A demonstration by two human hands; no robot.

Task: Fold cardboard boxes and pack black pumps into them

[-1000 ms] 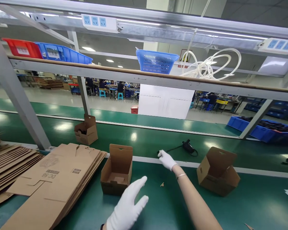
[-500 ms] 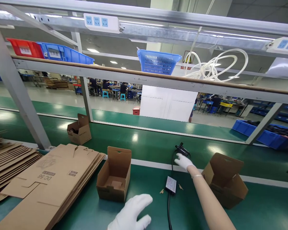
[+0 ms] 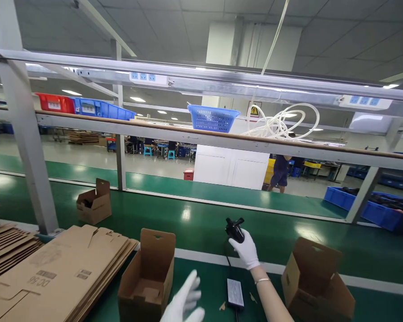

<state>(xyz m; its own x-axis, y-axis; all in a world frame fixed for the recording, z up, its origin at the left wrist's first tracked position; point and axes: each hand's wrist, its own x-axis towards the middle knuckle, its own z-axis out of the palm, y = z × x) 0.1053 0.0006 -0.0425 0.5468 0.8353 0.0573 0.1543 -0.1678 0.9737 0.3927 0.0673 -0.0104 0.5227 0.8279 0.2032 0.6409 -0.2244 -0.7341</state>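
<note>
My right hand (image 3: pixel 246 251), in a white glove, is closed round a black corded device (image 3: pixel 234 229) with short arms sticking out, held above the green belt. Its thin cable hangs toward a black adapter box (image 3: pixel 235 293) with a pale label, which lies on the near green surface. Low in the view, my left hand (image 3: pixel 184 300), also gloved, has its fingers apart and nothing in it. Beside it on the left stands an open cardboard box (image 3: pixel 157 250). Another open cardboard box (image 3: pixel 316 266) is right of my right forearm.
Flattened cartons (image 3: pixel 58 279) are stacked at left. A smaller open carton (image 3: pixel 96 208) sits on the belt behind them. A blue bin (image 3: pixel 384 217) of dark parts is at far right. Overhead, a shelf (image 3: pixel 161 129) carries a blue basket (image 3: pixel 212 119) and coiled white tubing (image 3: pixel 282 123).
My right hand has taken hold of the black device and raised it slightly. The view has tilted up, so the boxes appear lower. A walking person now shows in the background.
</note>
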